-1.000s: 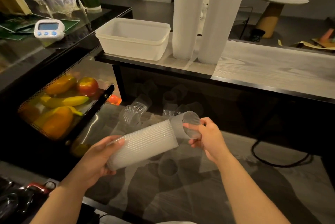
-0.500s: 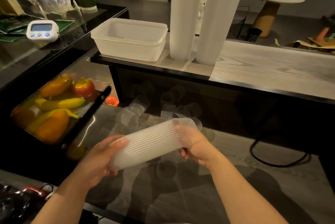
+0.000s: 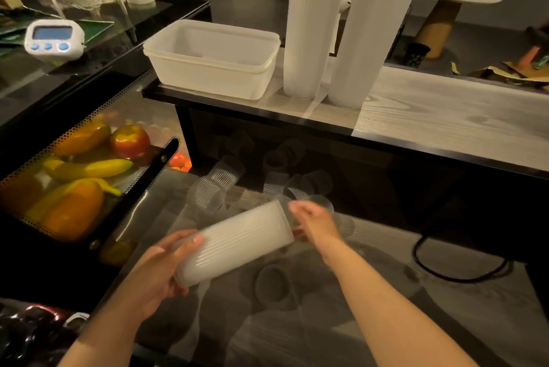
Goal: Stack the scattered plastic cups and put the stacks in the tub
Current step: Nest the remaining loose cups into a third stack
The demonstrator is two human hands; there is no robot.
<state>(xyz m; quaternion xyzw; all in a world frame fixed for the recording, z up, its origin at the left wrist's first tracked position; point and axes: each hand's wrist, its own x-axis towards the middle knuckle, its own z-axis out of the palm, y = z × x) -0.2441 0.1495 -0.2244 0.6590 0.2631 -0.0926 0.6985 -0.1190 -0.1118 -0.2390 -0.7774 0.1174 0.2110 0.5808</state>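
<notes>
While the left hand [image 3: 154,274] grips the cup stack [image 3: 234,243], the right hand [image 3: 315,222], fingers relaxed, should square each cup before pressing.

Your two forearms come in from the bottom of the frame, and both are bare: no sleeves or cuffs reach as far as the picture shows. Your left hand [image 3: 157,271] sits at lower centre-left, your right hand [image 3: 316,225] just right of centre. You wear no gloves, and no watch, band or ring shows on either wrist or on the fingers. Your left thumbnail is short and unpainted.
</notes>
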